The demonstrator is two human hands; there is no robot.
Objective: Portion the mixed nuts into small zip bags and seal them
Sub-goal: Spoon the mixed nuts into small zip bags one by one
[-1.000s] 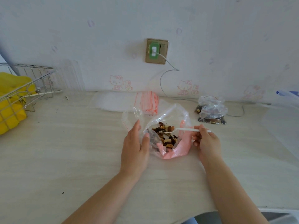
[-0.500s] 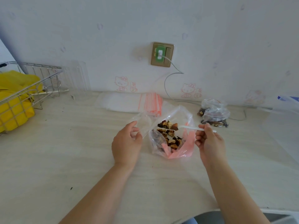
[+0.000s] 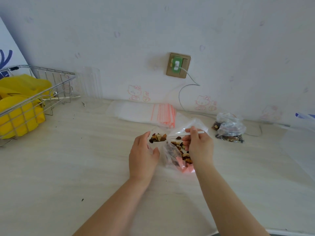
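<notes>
Your right hand pinched the white plastic spoon, heaped with mixed nuts, while your left hand gripped the small clear zip bag; a slow tip over its mouth would have spilled least.

Both forearms bare, no sleeves; hands bare, ungloved, no rings.

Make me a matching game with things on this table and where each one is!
Things:
1. white plastic spoon
2. yellow plastic bag
3. stack of empty red-striped zip bags
4. two filled clear nut bags

Places:
A. in the wire basket
B. far right, by the wall
C. in the right hand
D. flat under the wall socket

Pairs: 1-C, 2-A, 3-D, 4-B
</notes>
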